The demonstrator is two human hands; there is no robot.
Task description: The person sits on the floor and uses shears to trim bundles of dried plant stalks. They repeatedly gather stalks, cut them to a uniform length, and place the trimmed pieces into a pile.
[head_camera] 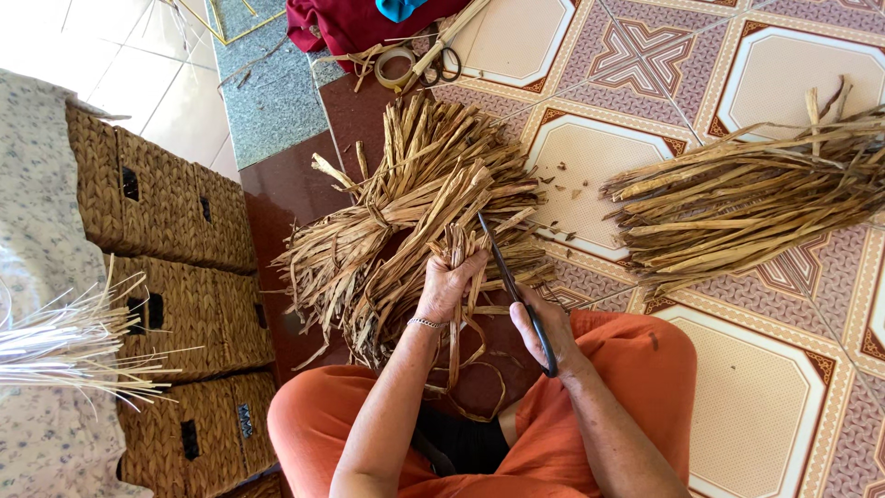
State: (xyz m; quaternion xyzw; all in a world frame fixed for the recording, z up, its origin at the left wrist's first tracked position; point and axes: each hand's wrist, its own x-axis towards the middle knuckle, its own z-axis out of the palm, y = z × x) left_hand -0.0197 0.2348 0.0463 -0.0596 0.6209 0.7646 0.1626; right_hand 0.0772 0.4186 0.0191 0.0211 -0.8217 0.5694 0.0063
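Note:
My left hand (447, 286) grips a small bunch of dried plant strips (458, 244), their loose ends looping down over my lap. My right hand (546, 334) holds long black scissors (505, 267), whose blades point up at the tips of that bunch. Just beyond both hands lies a large tied bundle of the same dried strips (406, 217) on the floor. I sit with orange trousers (636, 369) on my legs.
A second pile of dried strips (747, 198) lies at the right on the patterned tiles. Woven baskets (175, 221) stand stacked at the left beside pale thin reeds (74, 346). A tape roll (395, 66), another pair of scissors (444, 57) and a dark red cloth (346, 23) lie at the top.

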